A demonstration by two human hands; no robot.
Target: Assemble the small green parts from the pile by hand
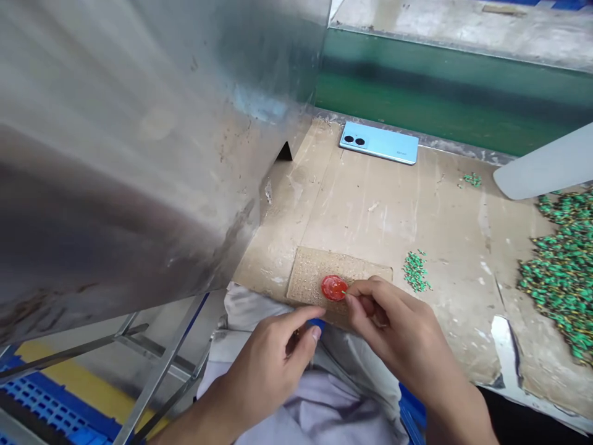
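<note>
My right hand (398, 327) pinches a tiny green piece (344, 292) between thumb and forefinger, its tip at the right side of a small red dish (332, 286). The dish holds something wet-looking and rests on a rough tan board (311, 272) at the bench's near edge. Left of it and lower, my left hand (282, 352) hovers over my lap. Its forefinger and thumb tips are apart with nothing visible between them; the other fingers are curled and mostly hidden. A small heap of green pieces (416, 271) lies just right of the board.
A big heap of green and dark pieces (563, 272) covers the right side, with a white cylinder (546, 162) beside it. A light blue phone (382, 143) lies at the back. A large metal panel (152, 142) slants along the left, above a metal frame (162, 364).
</note>
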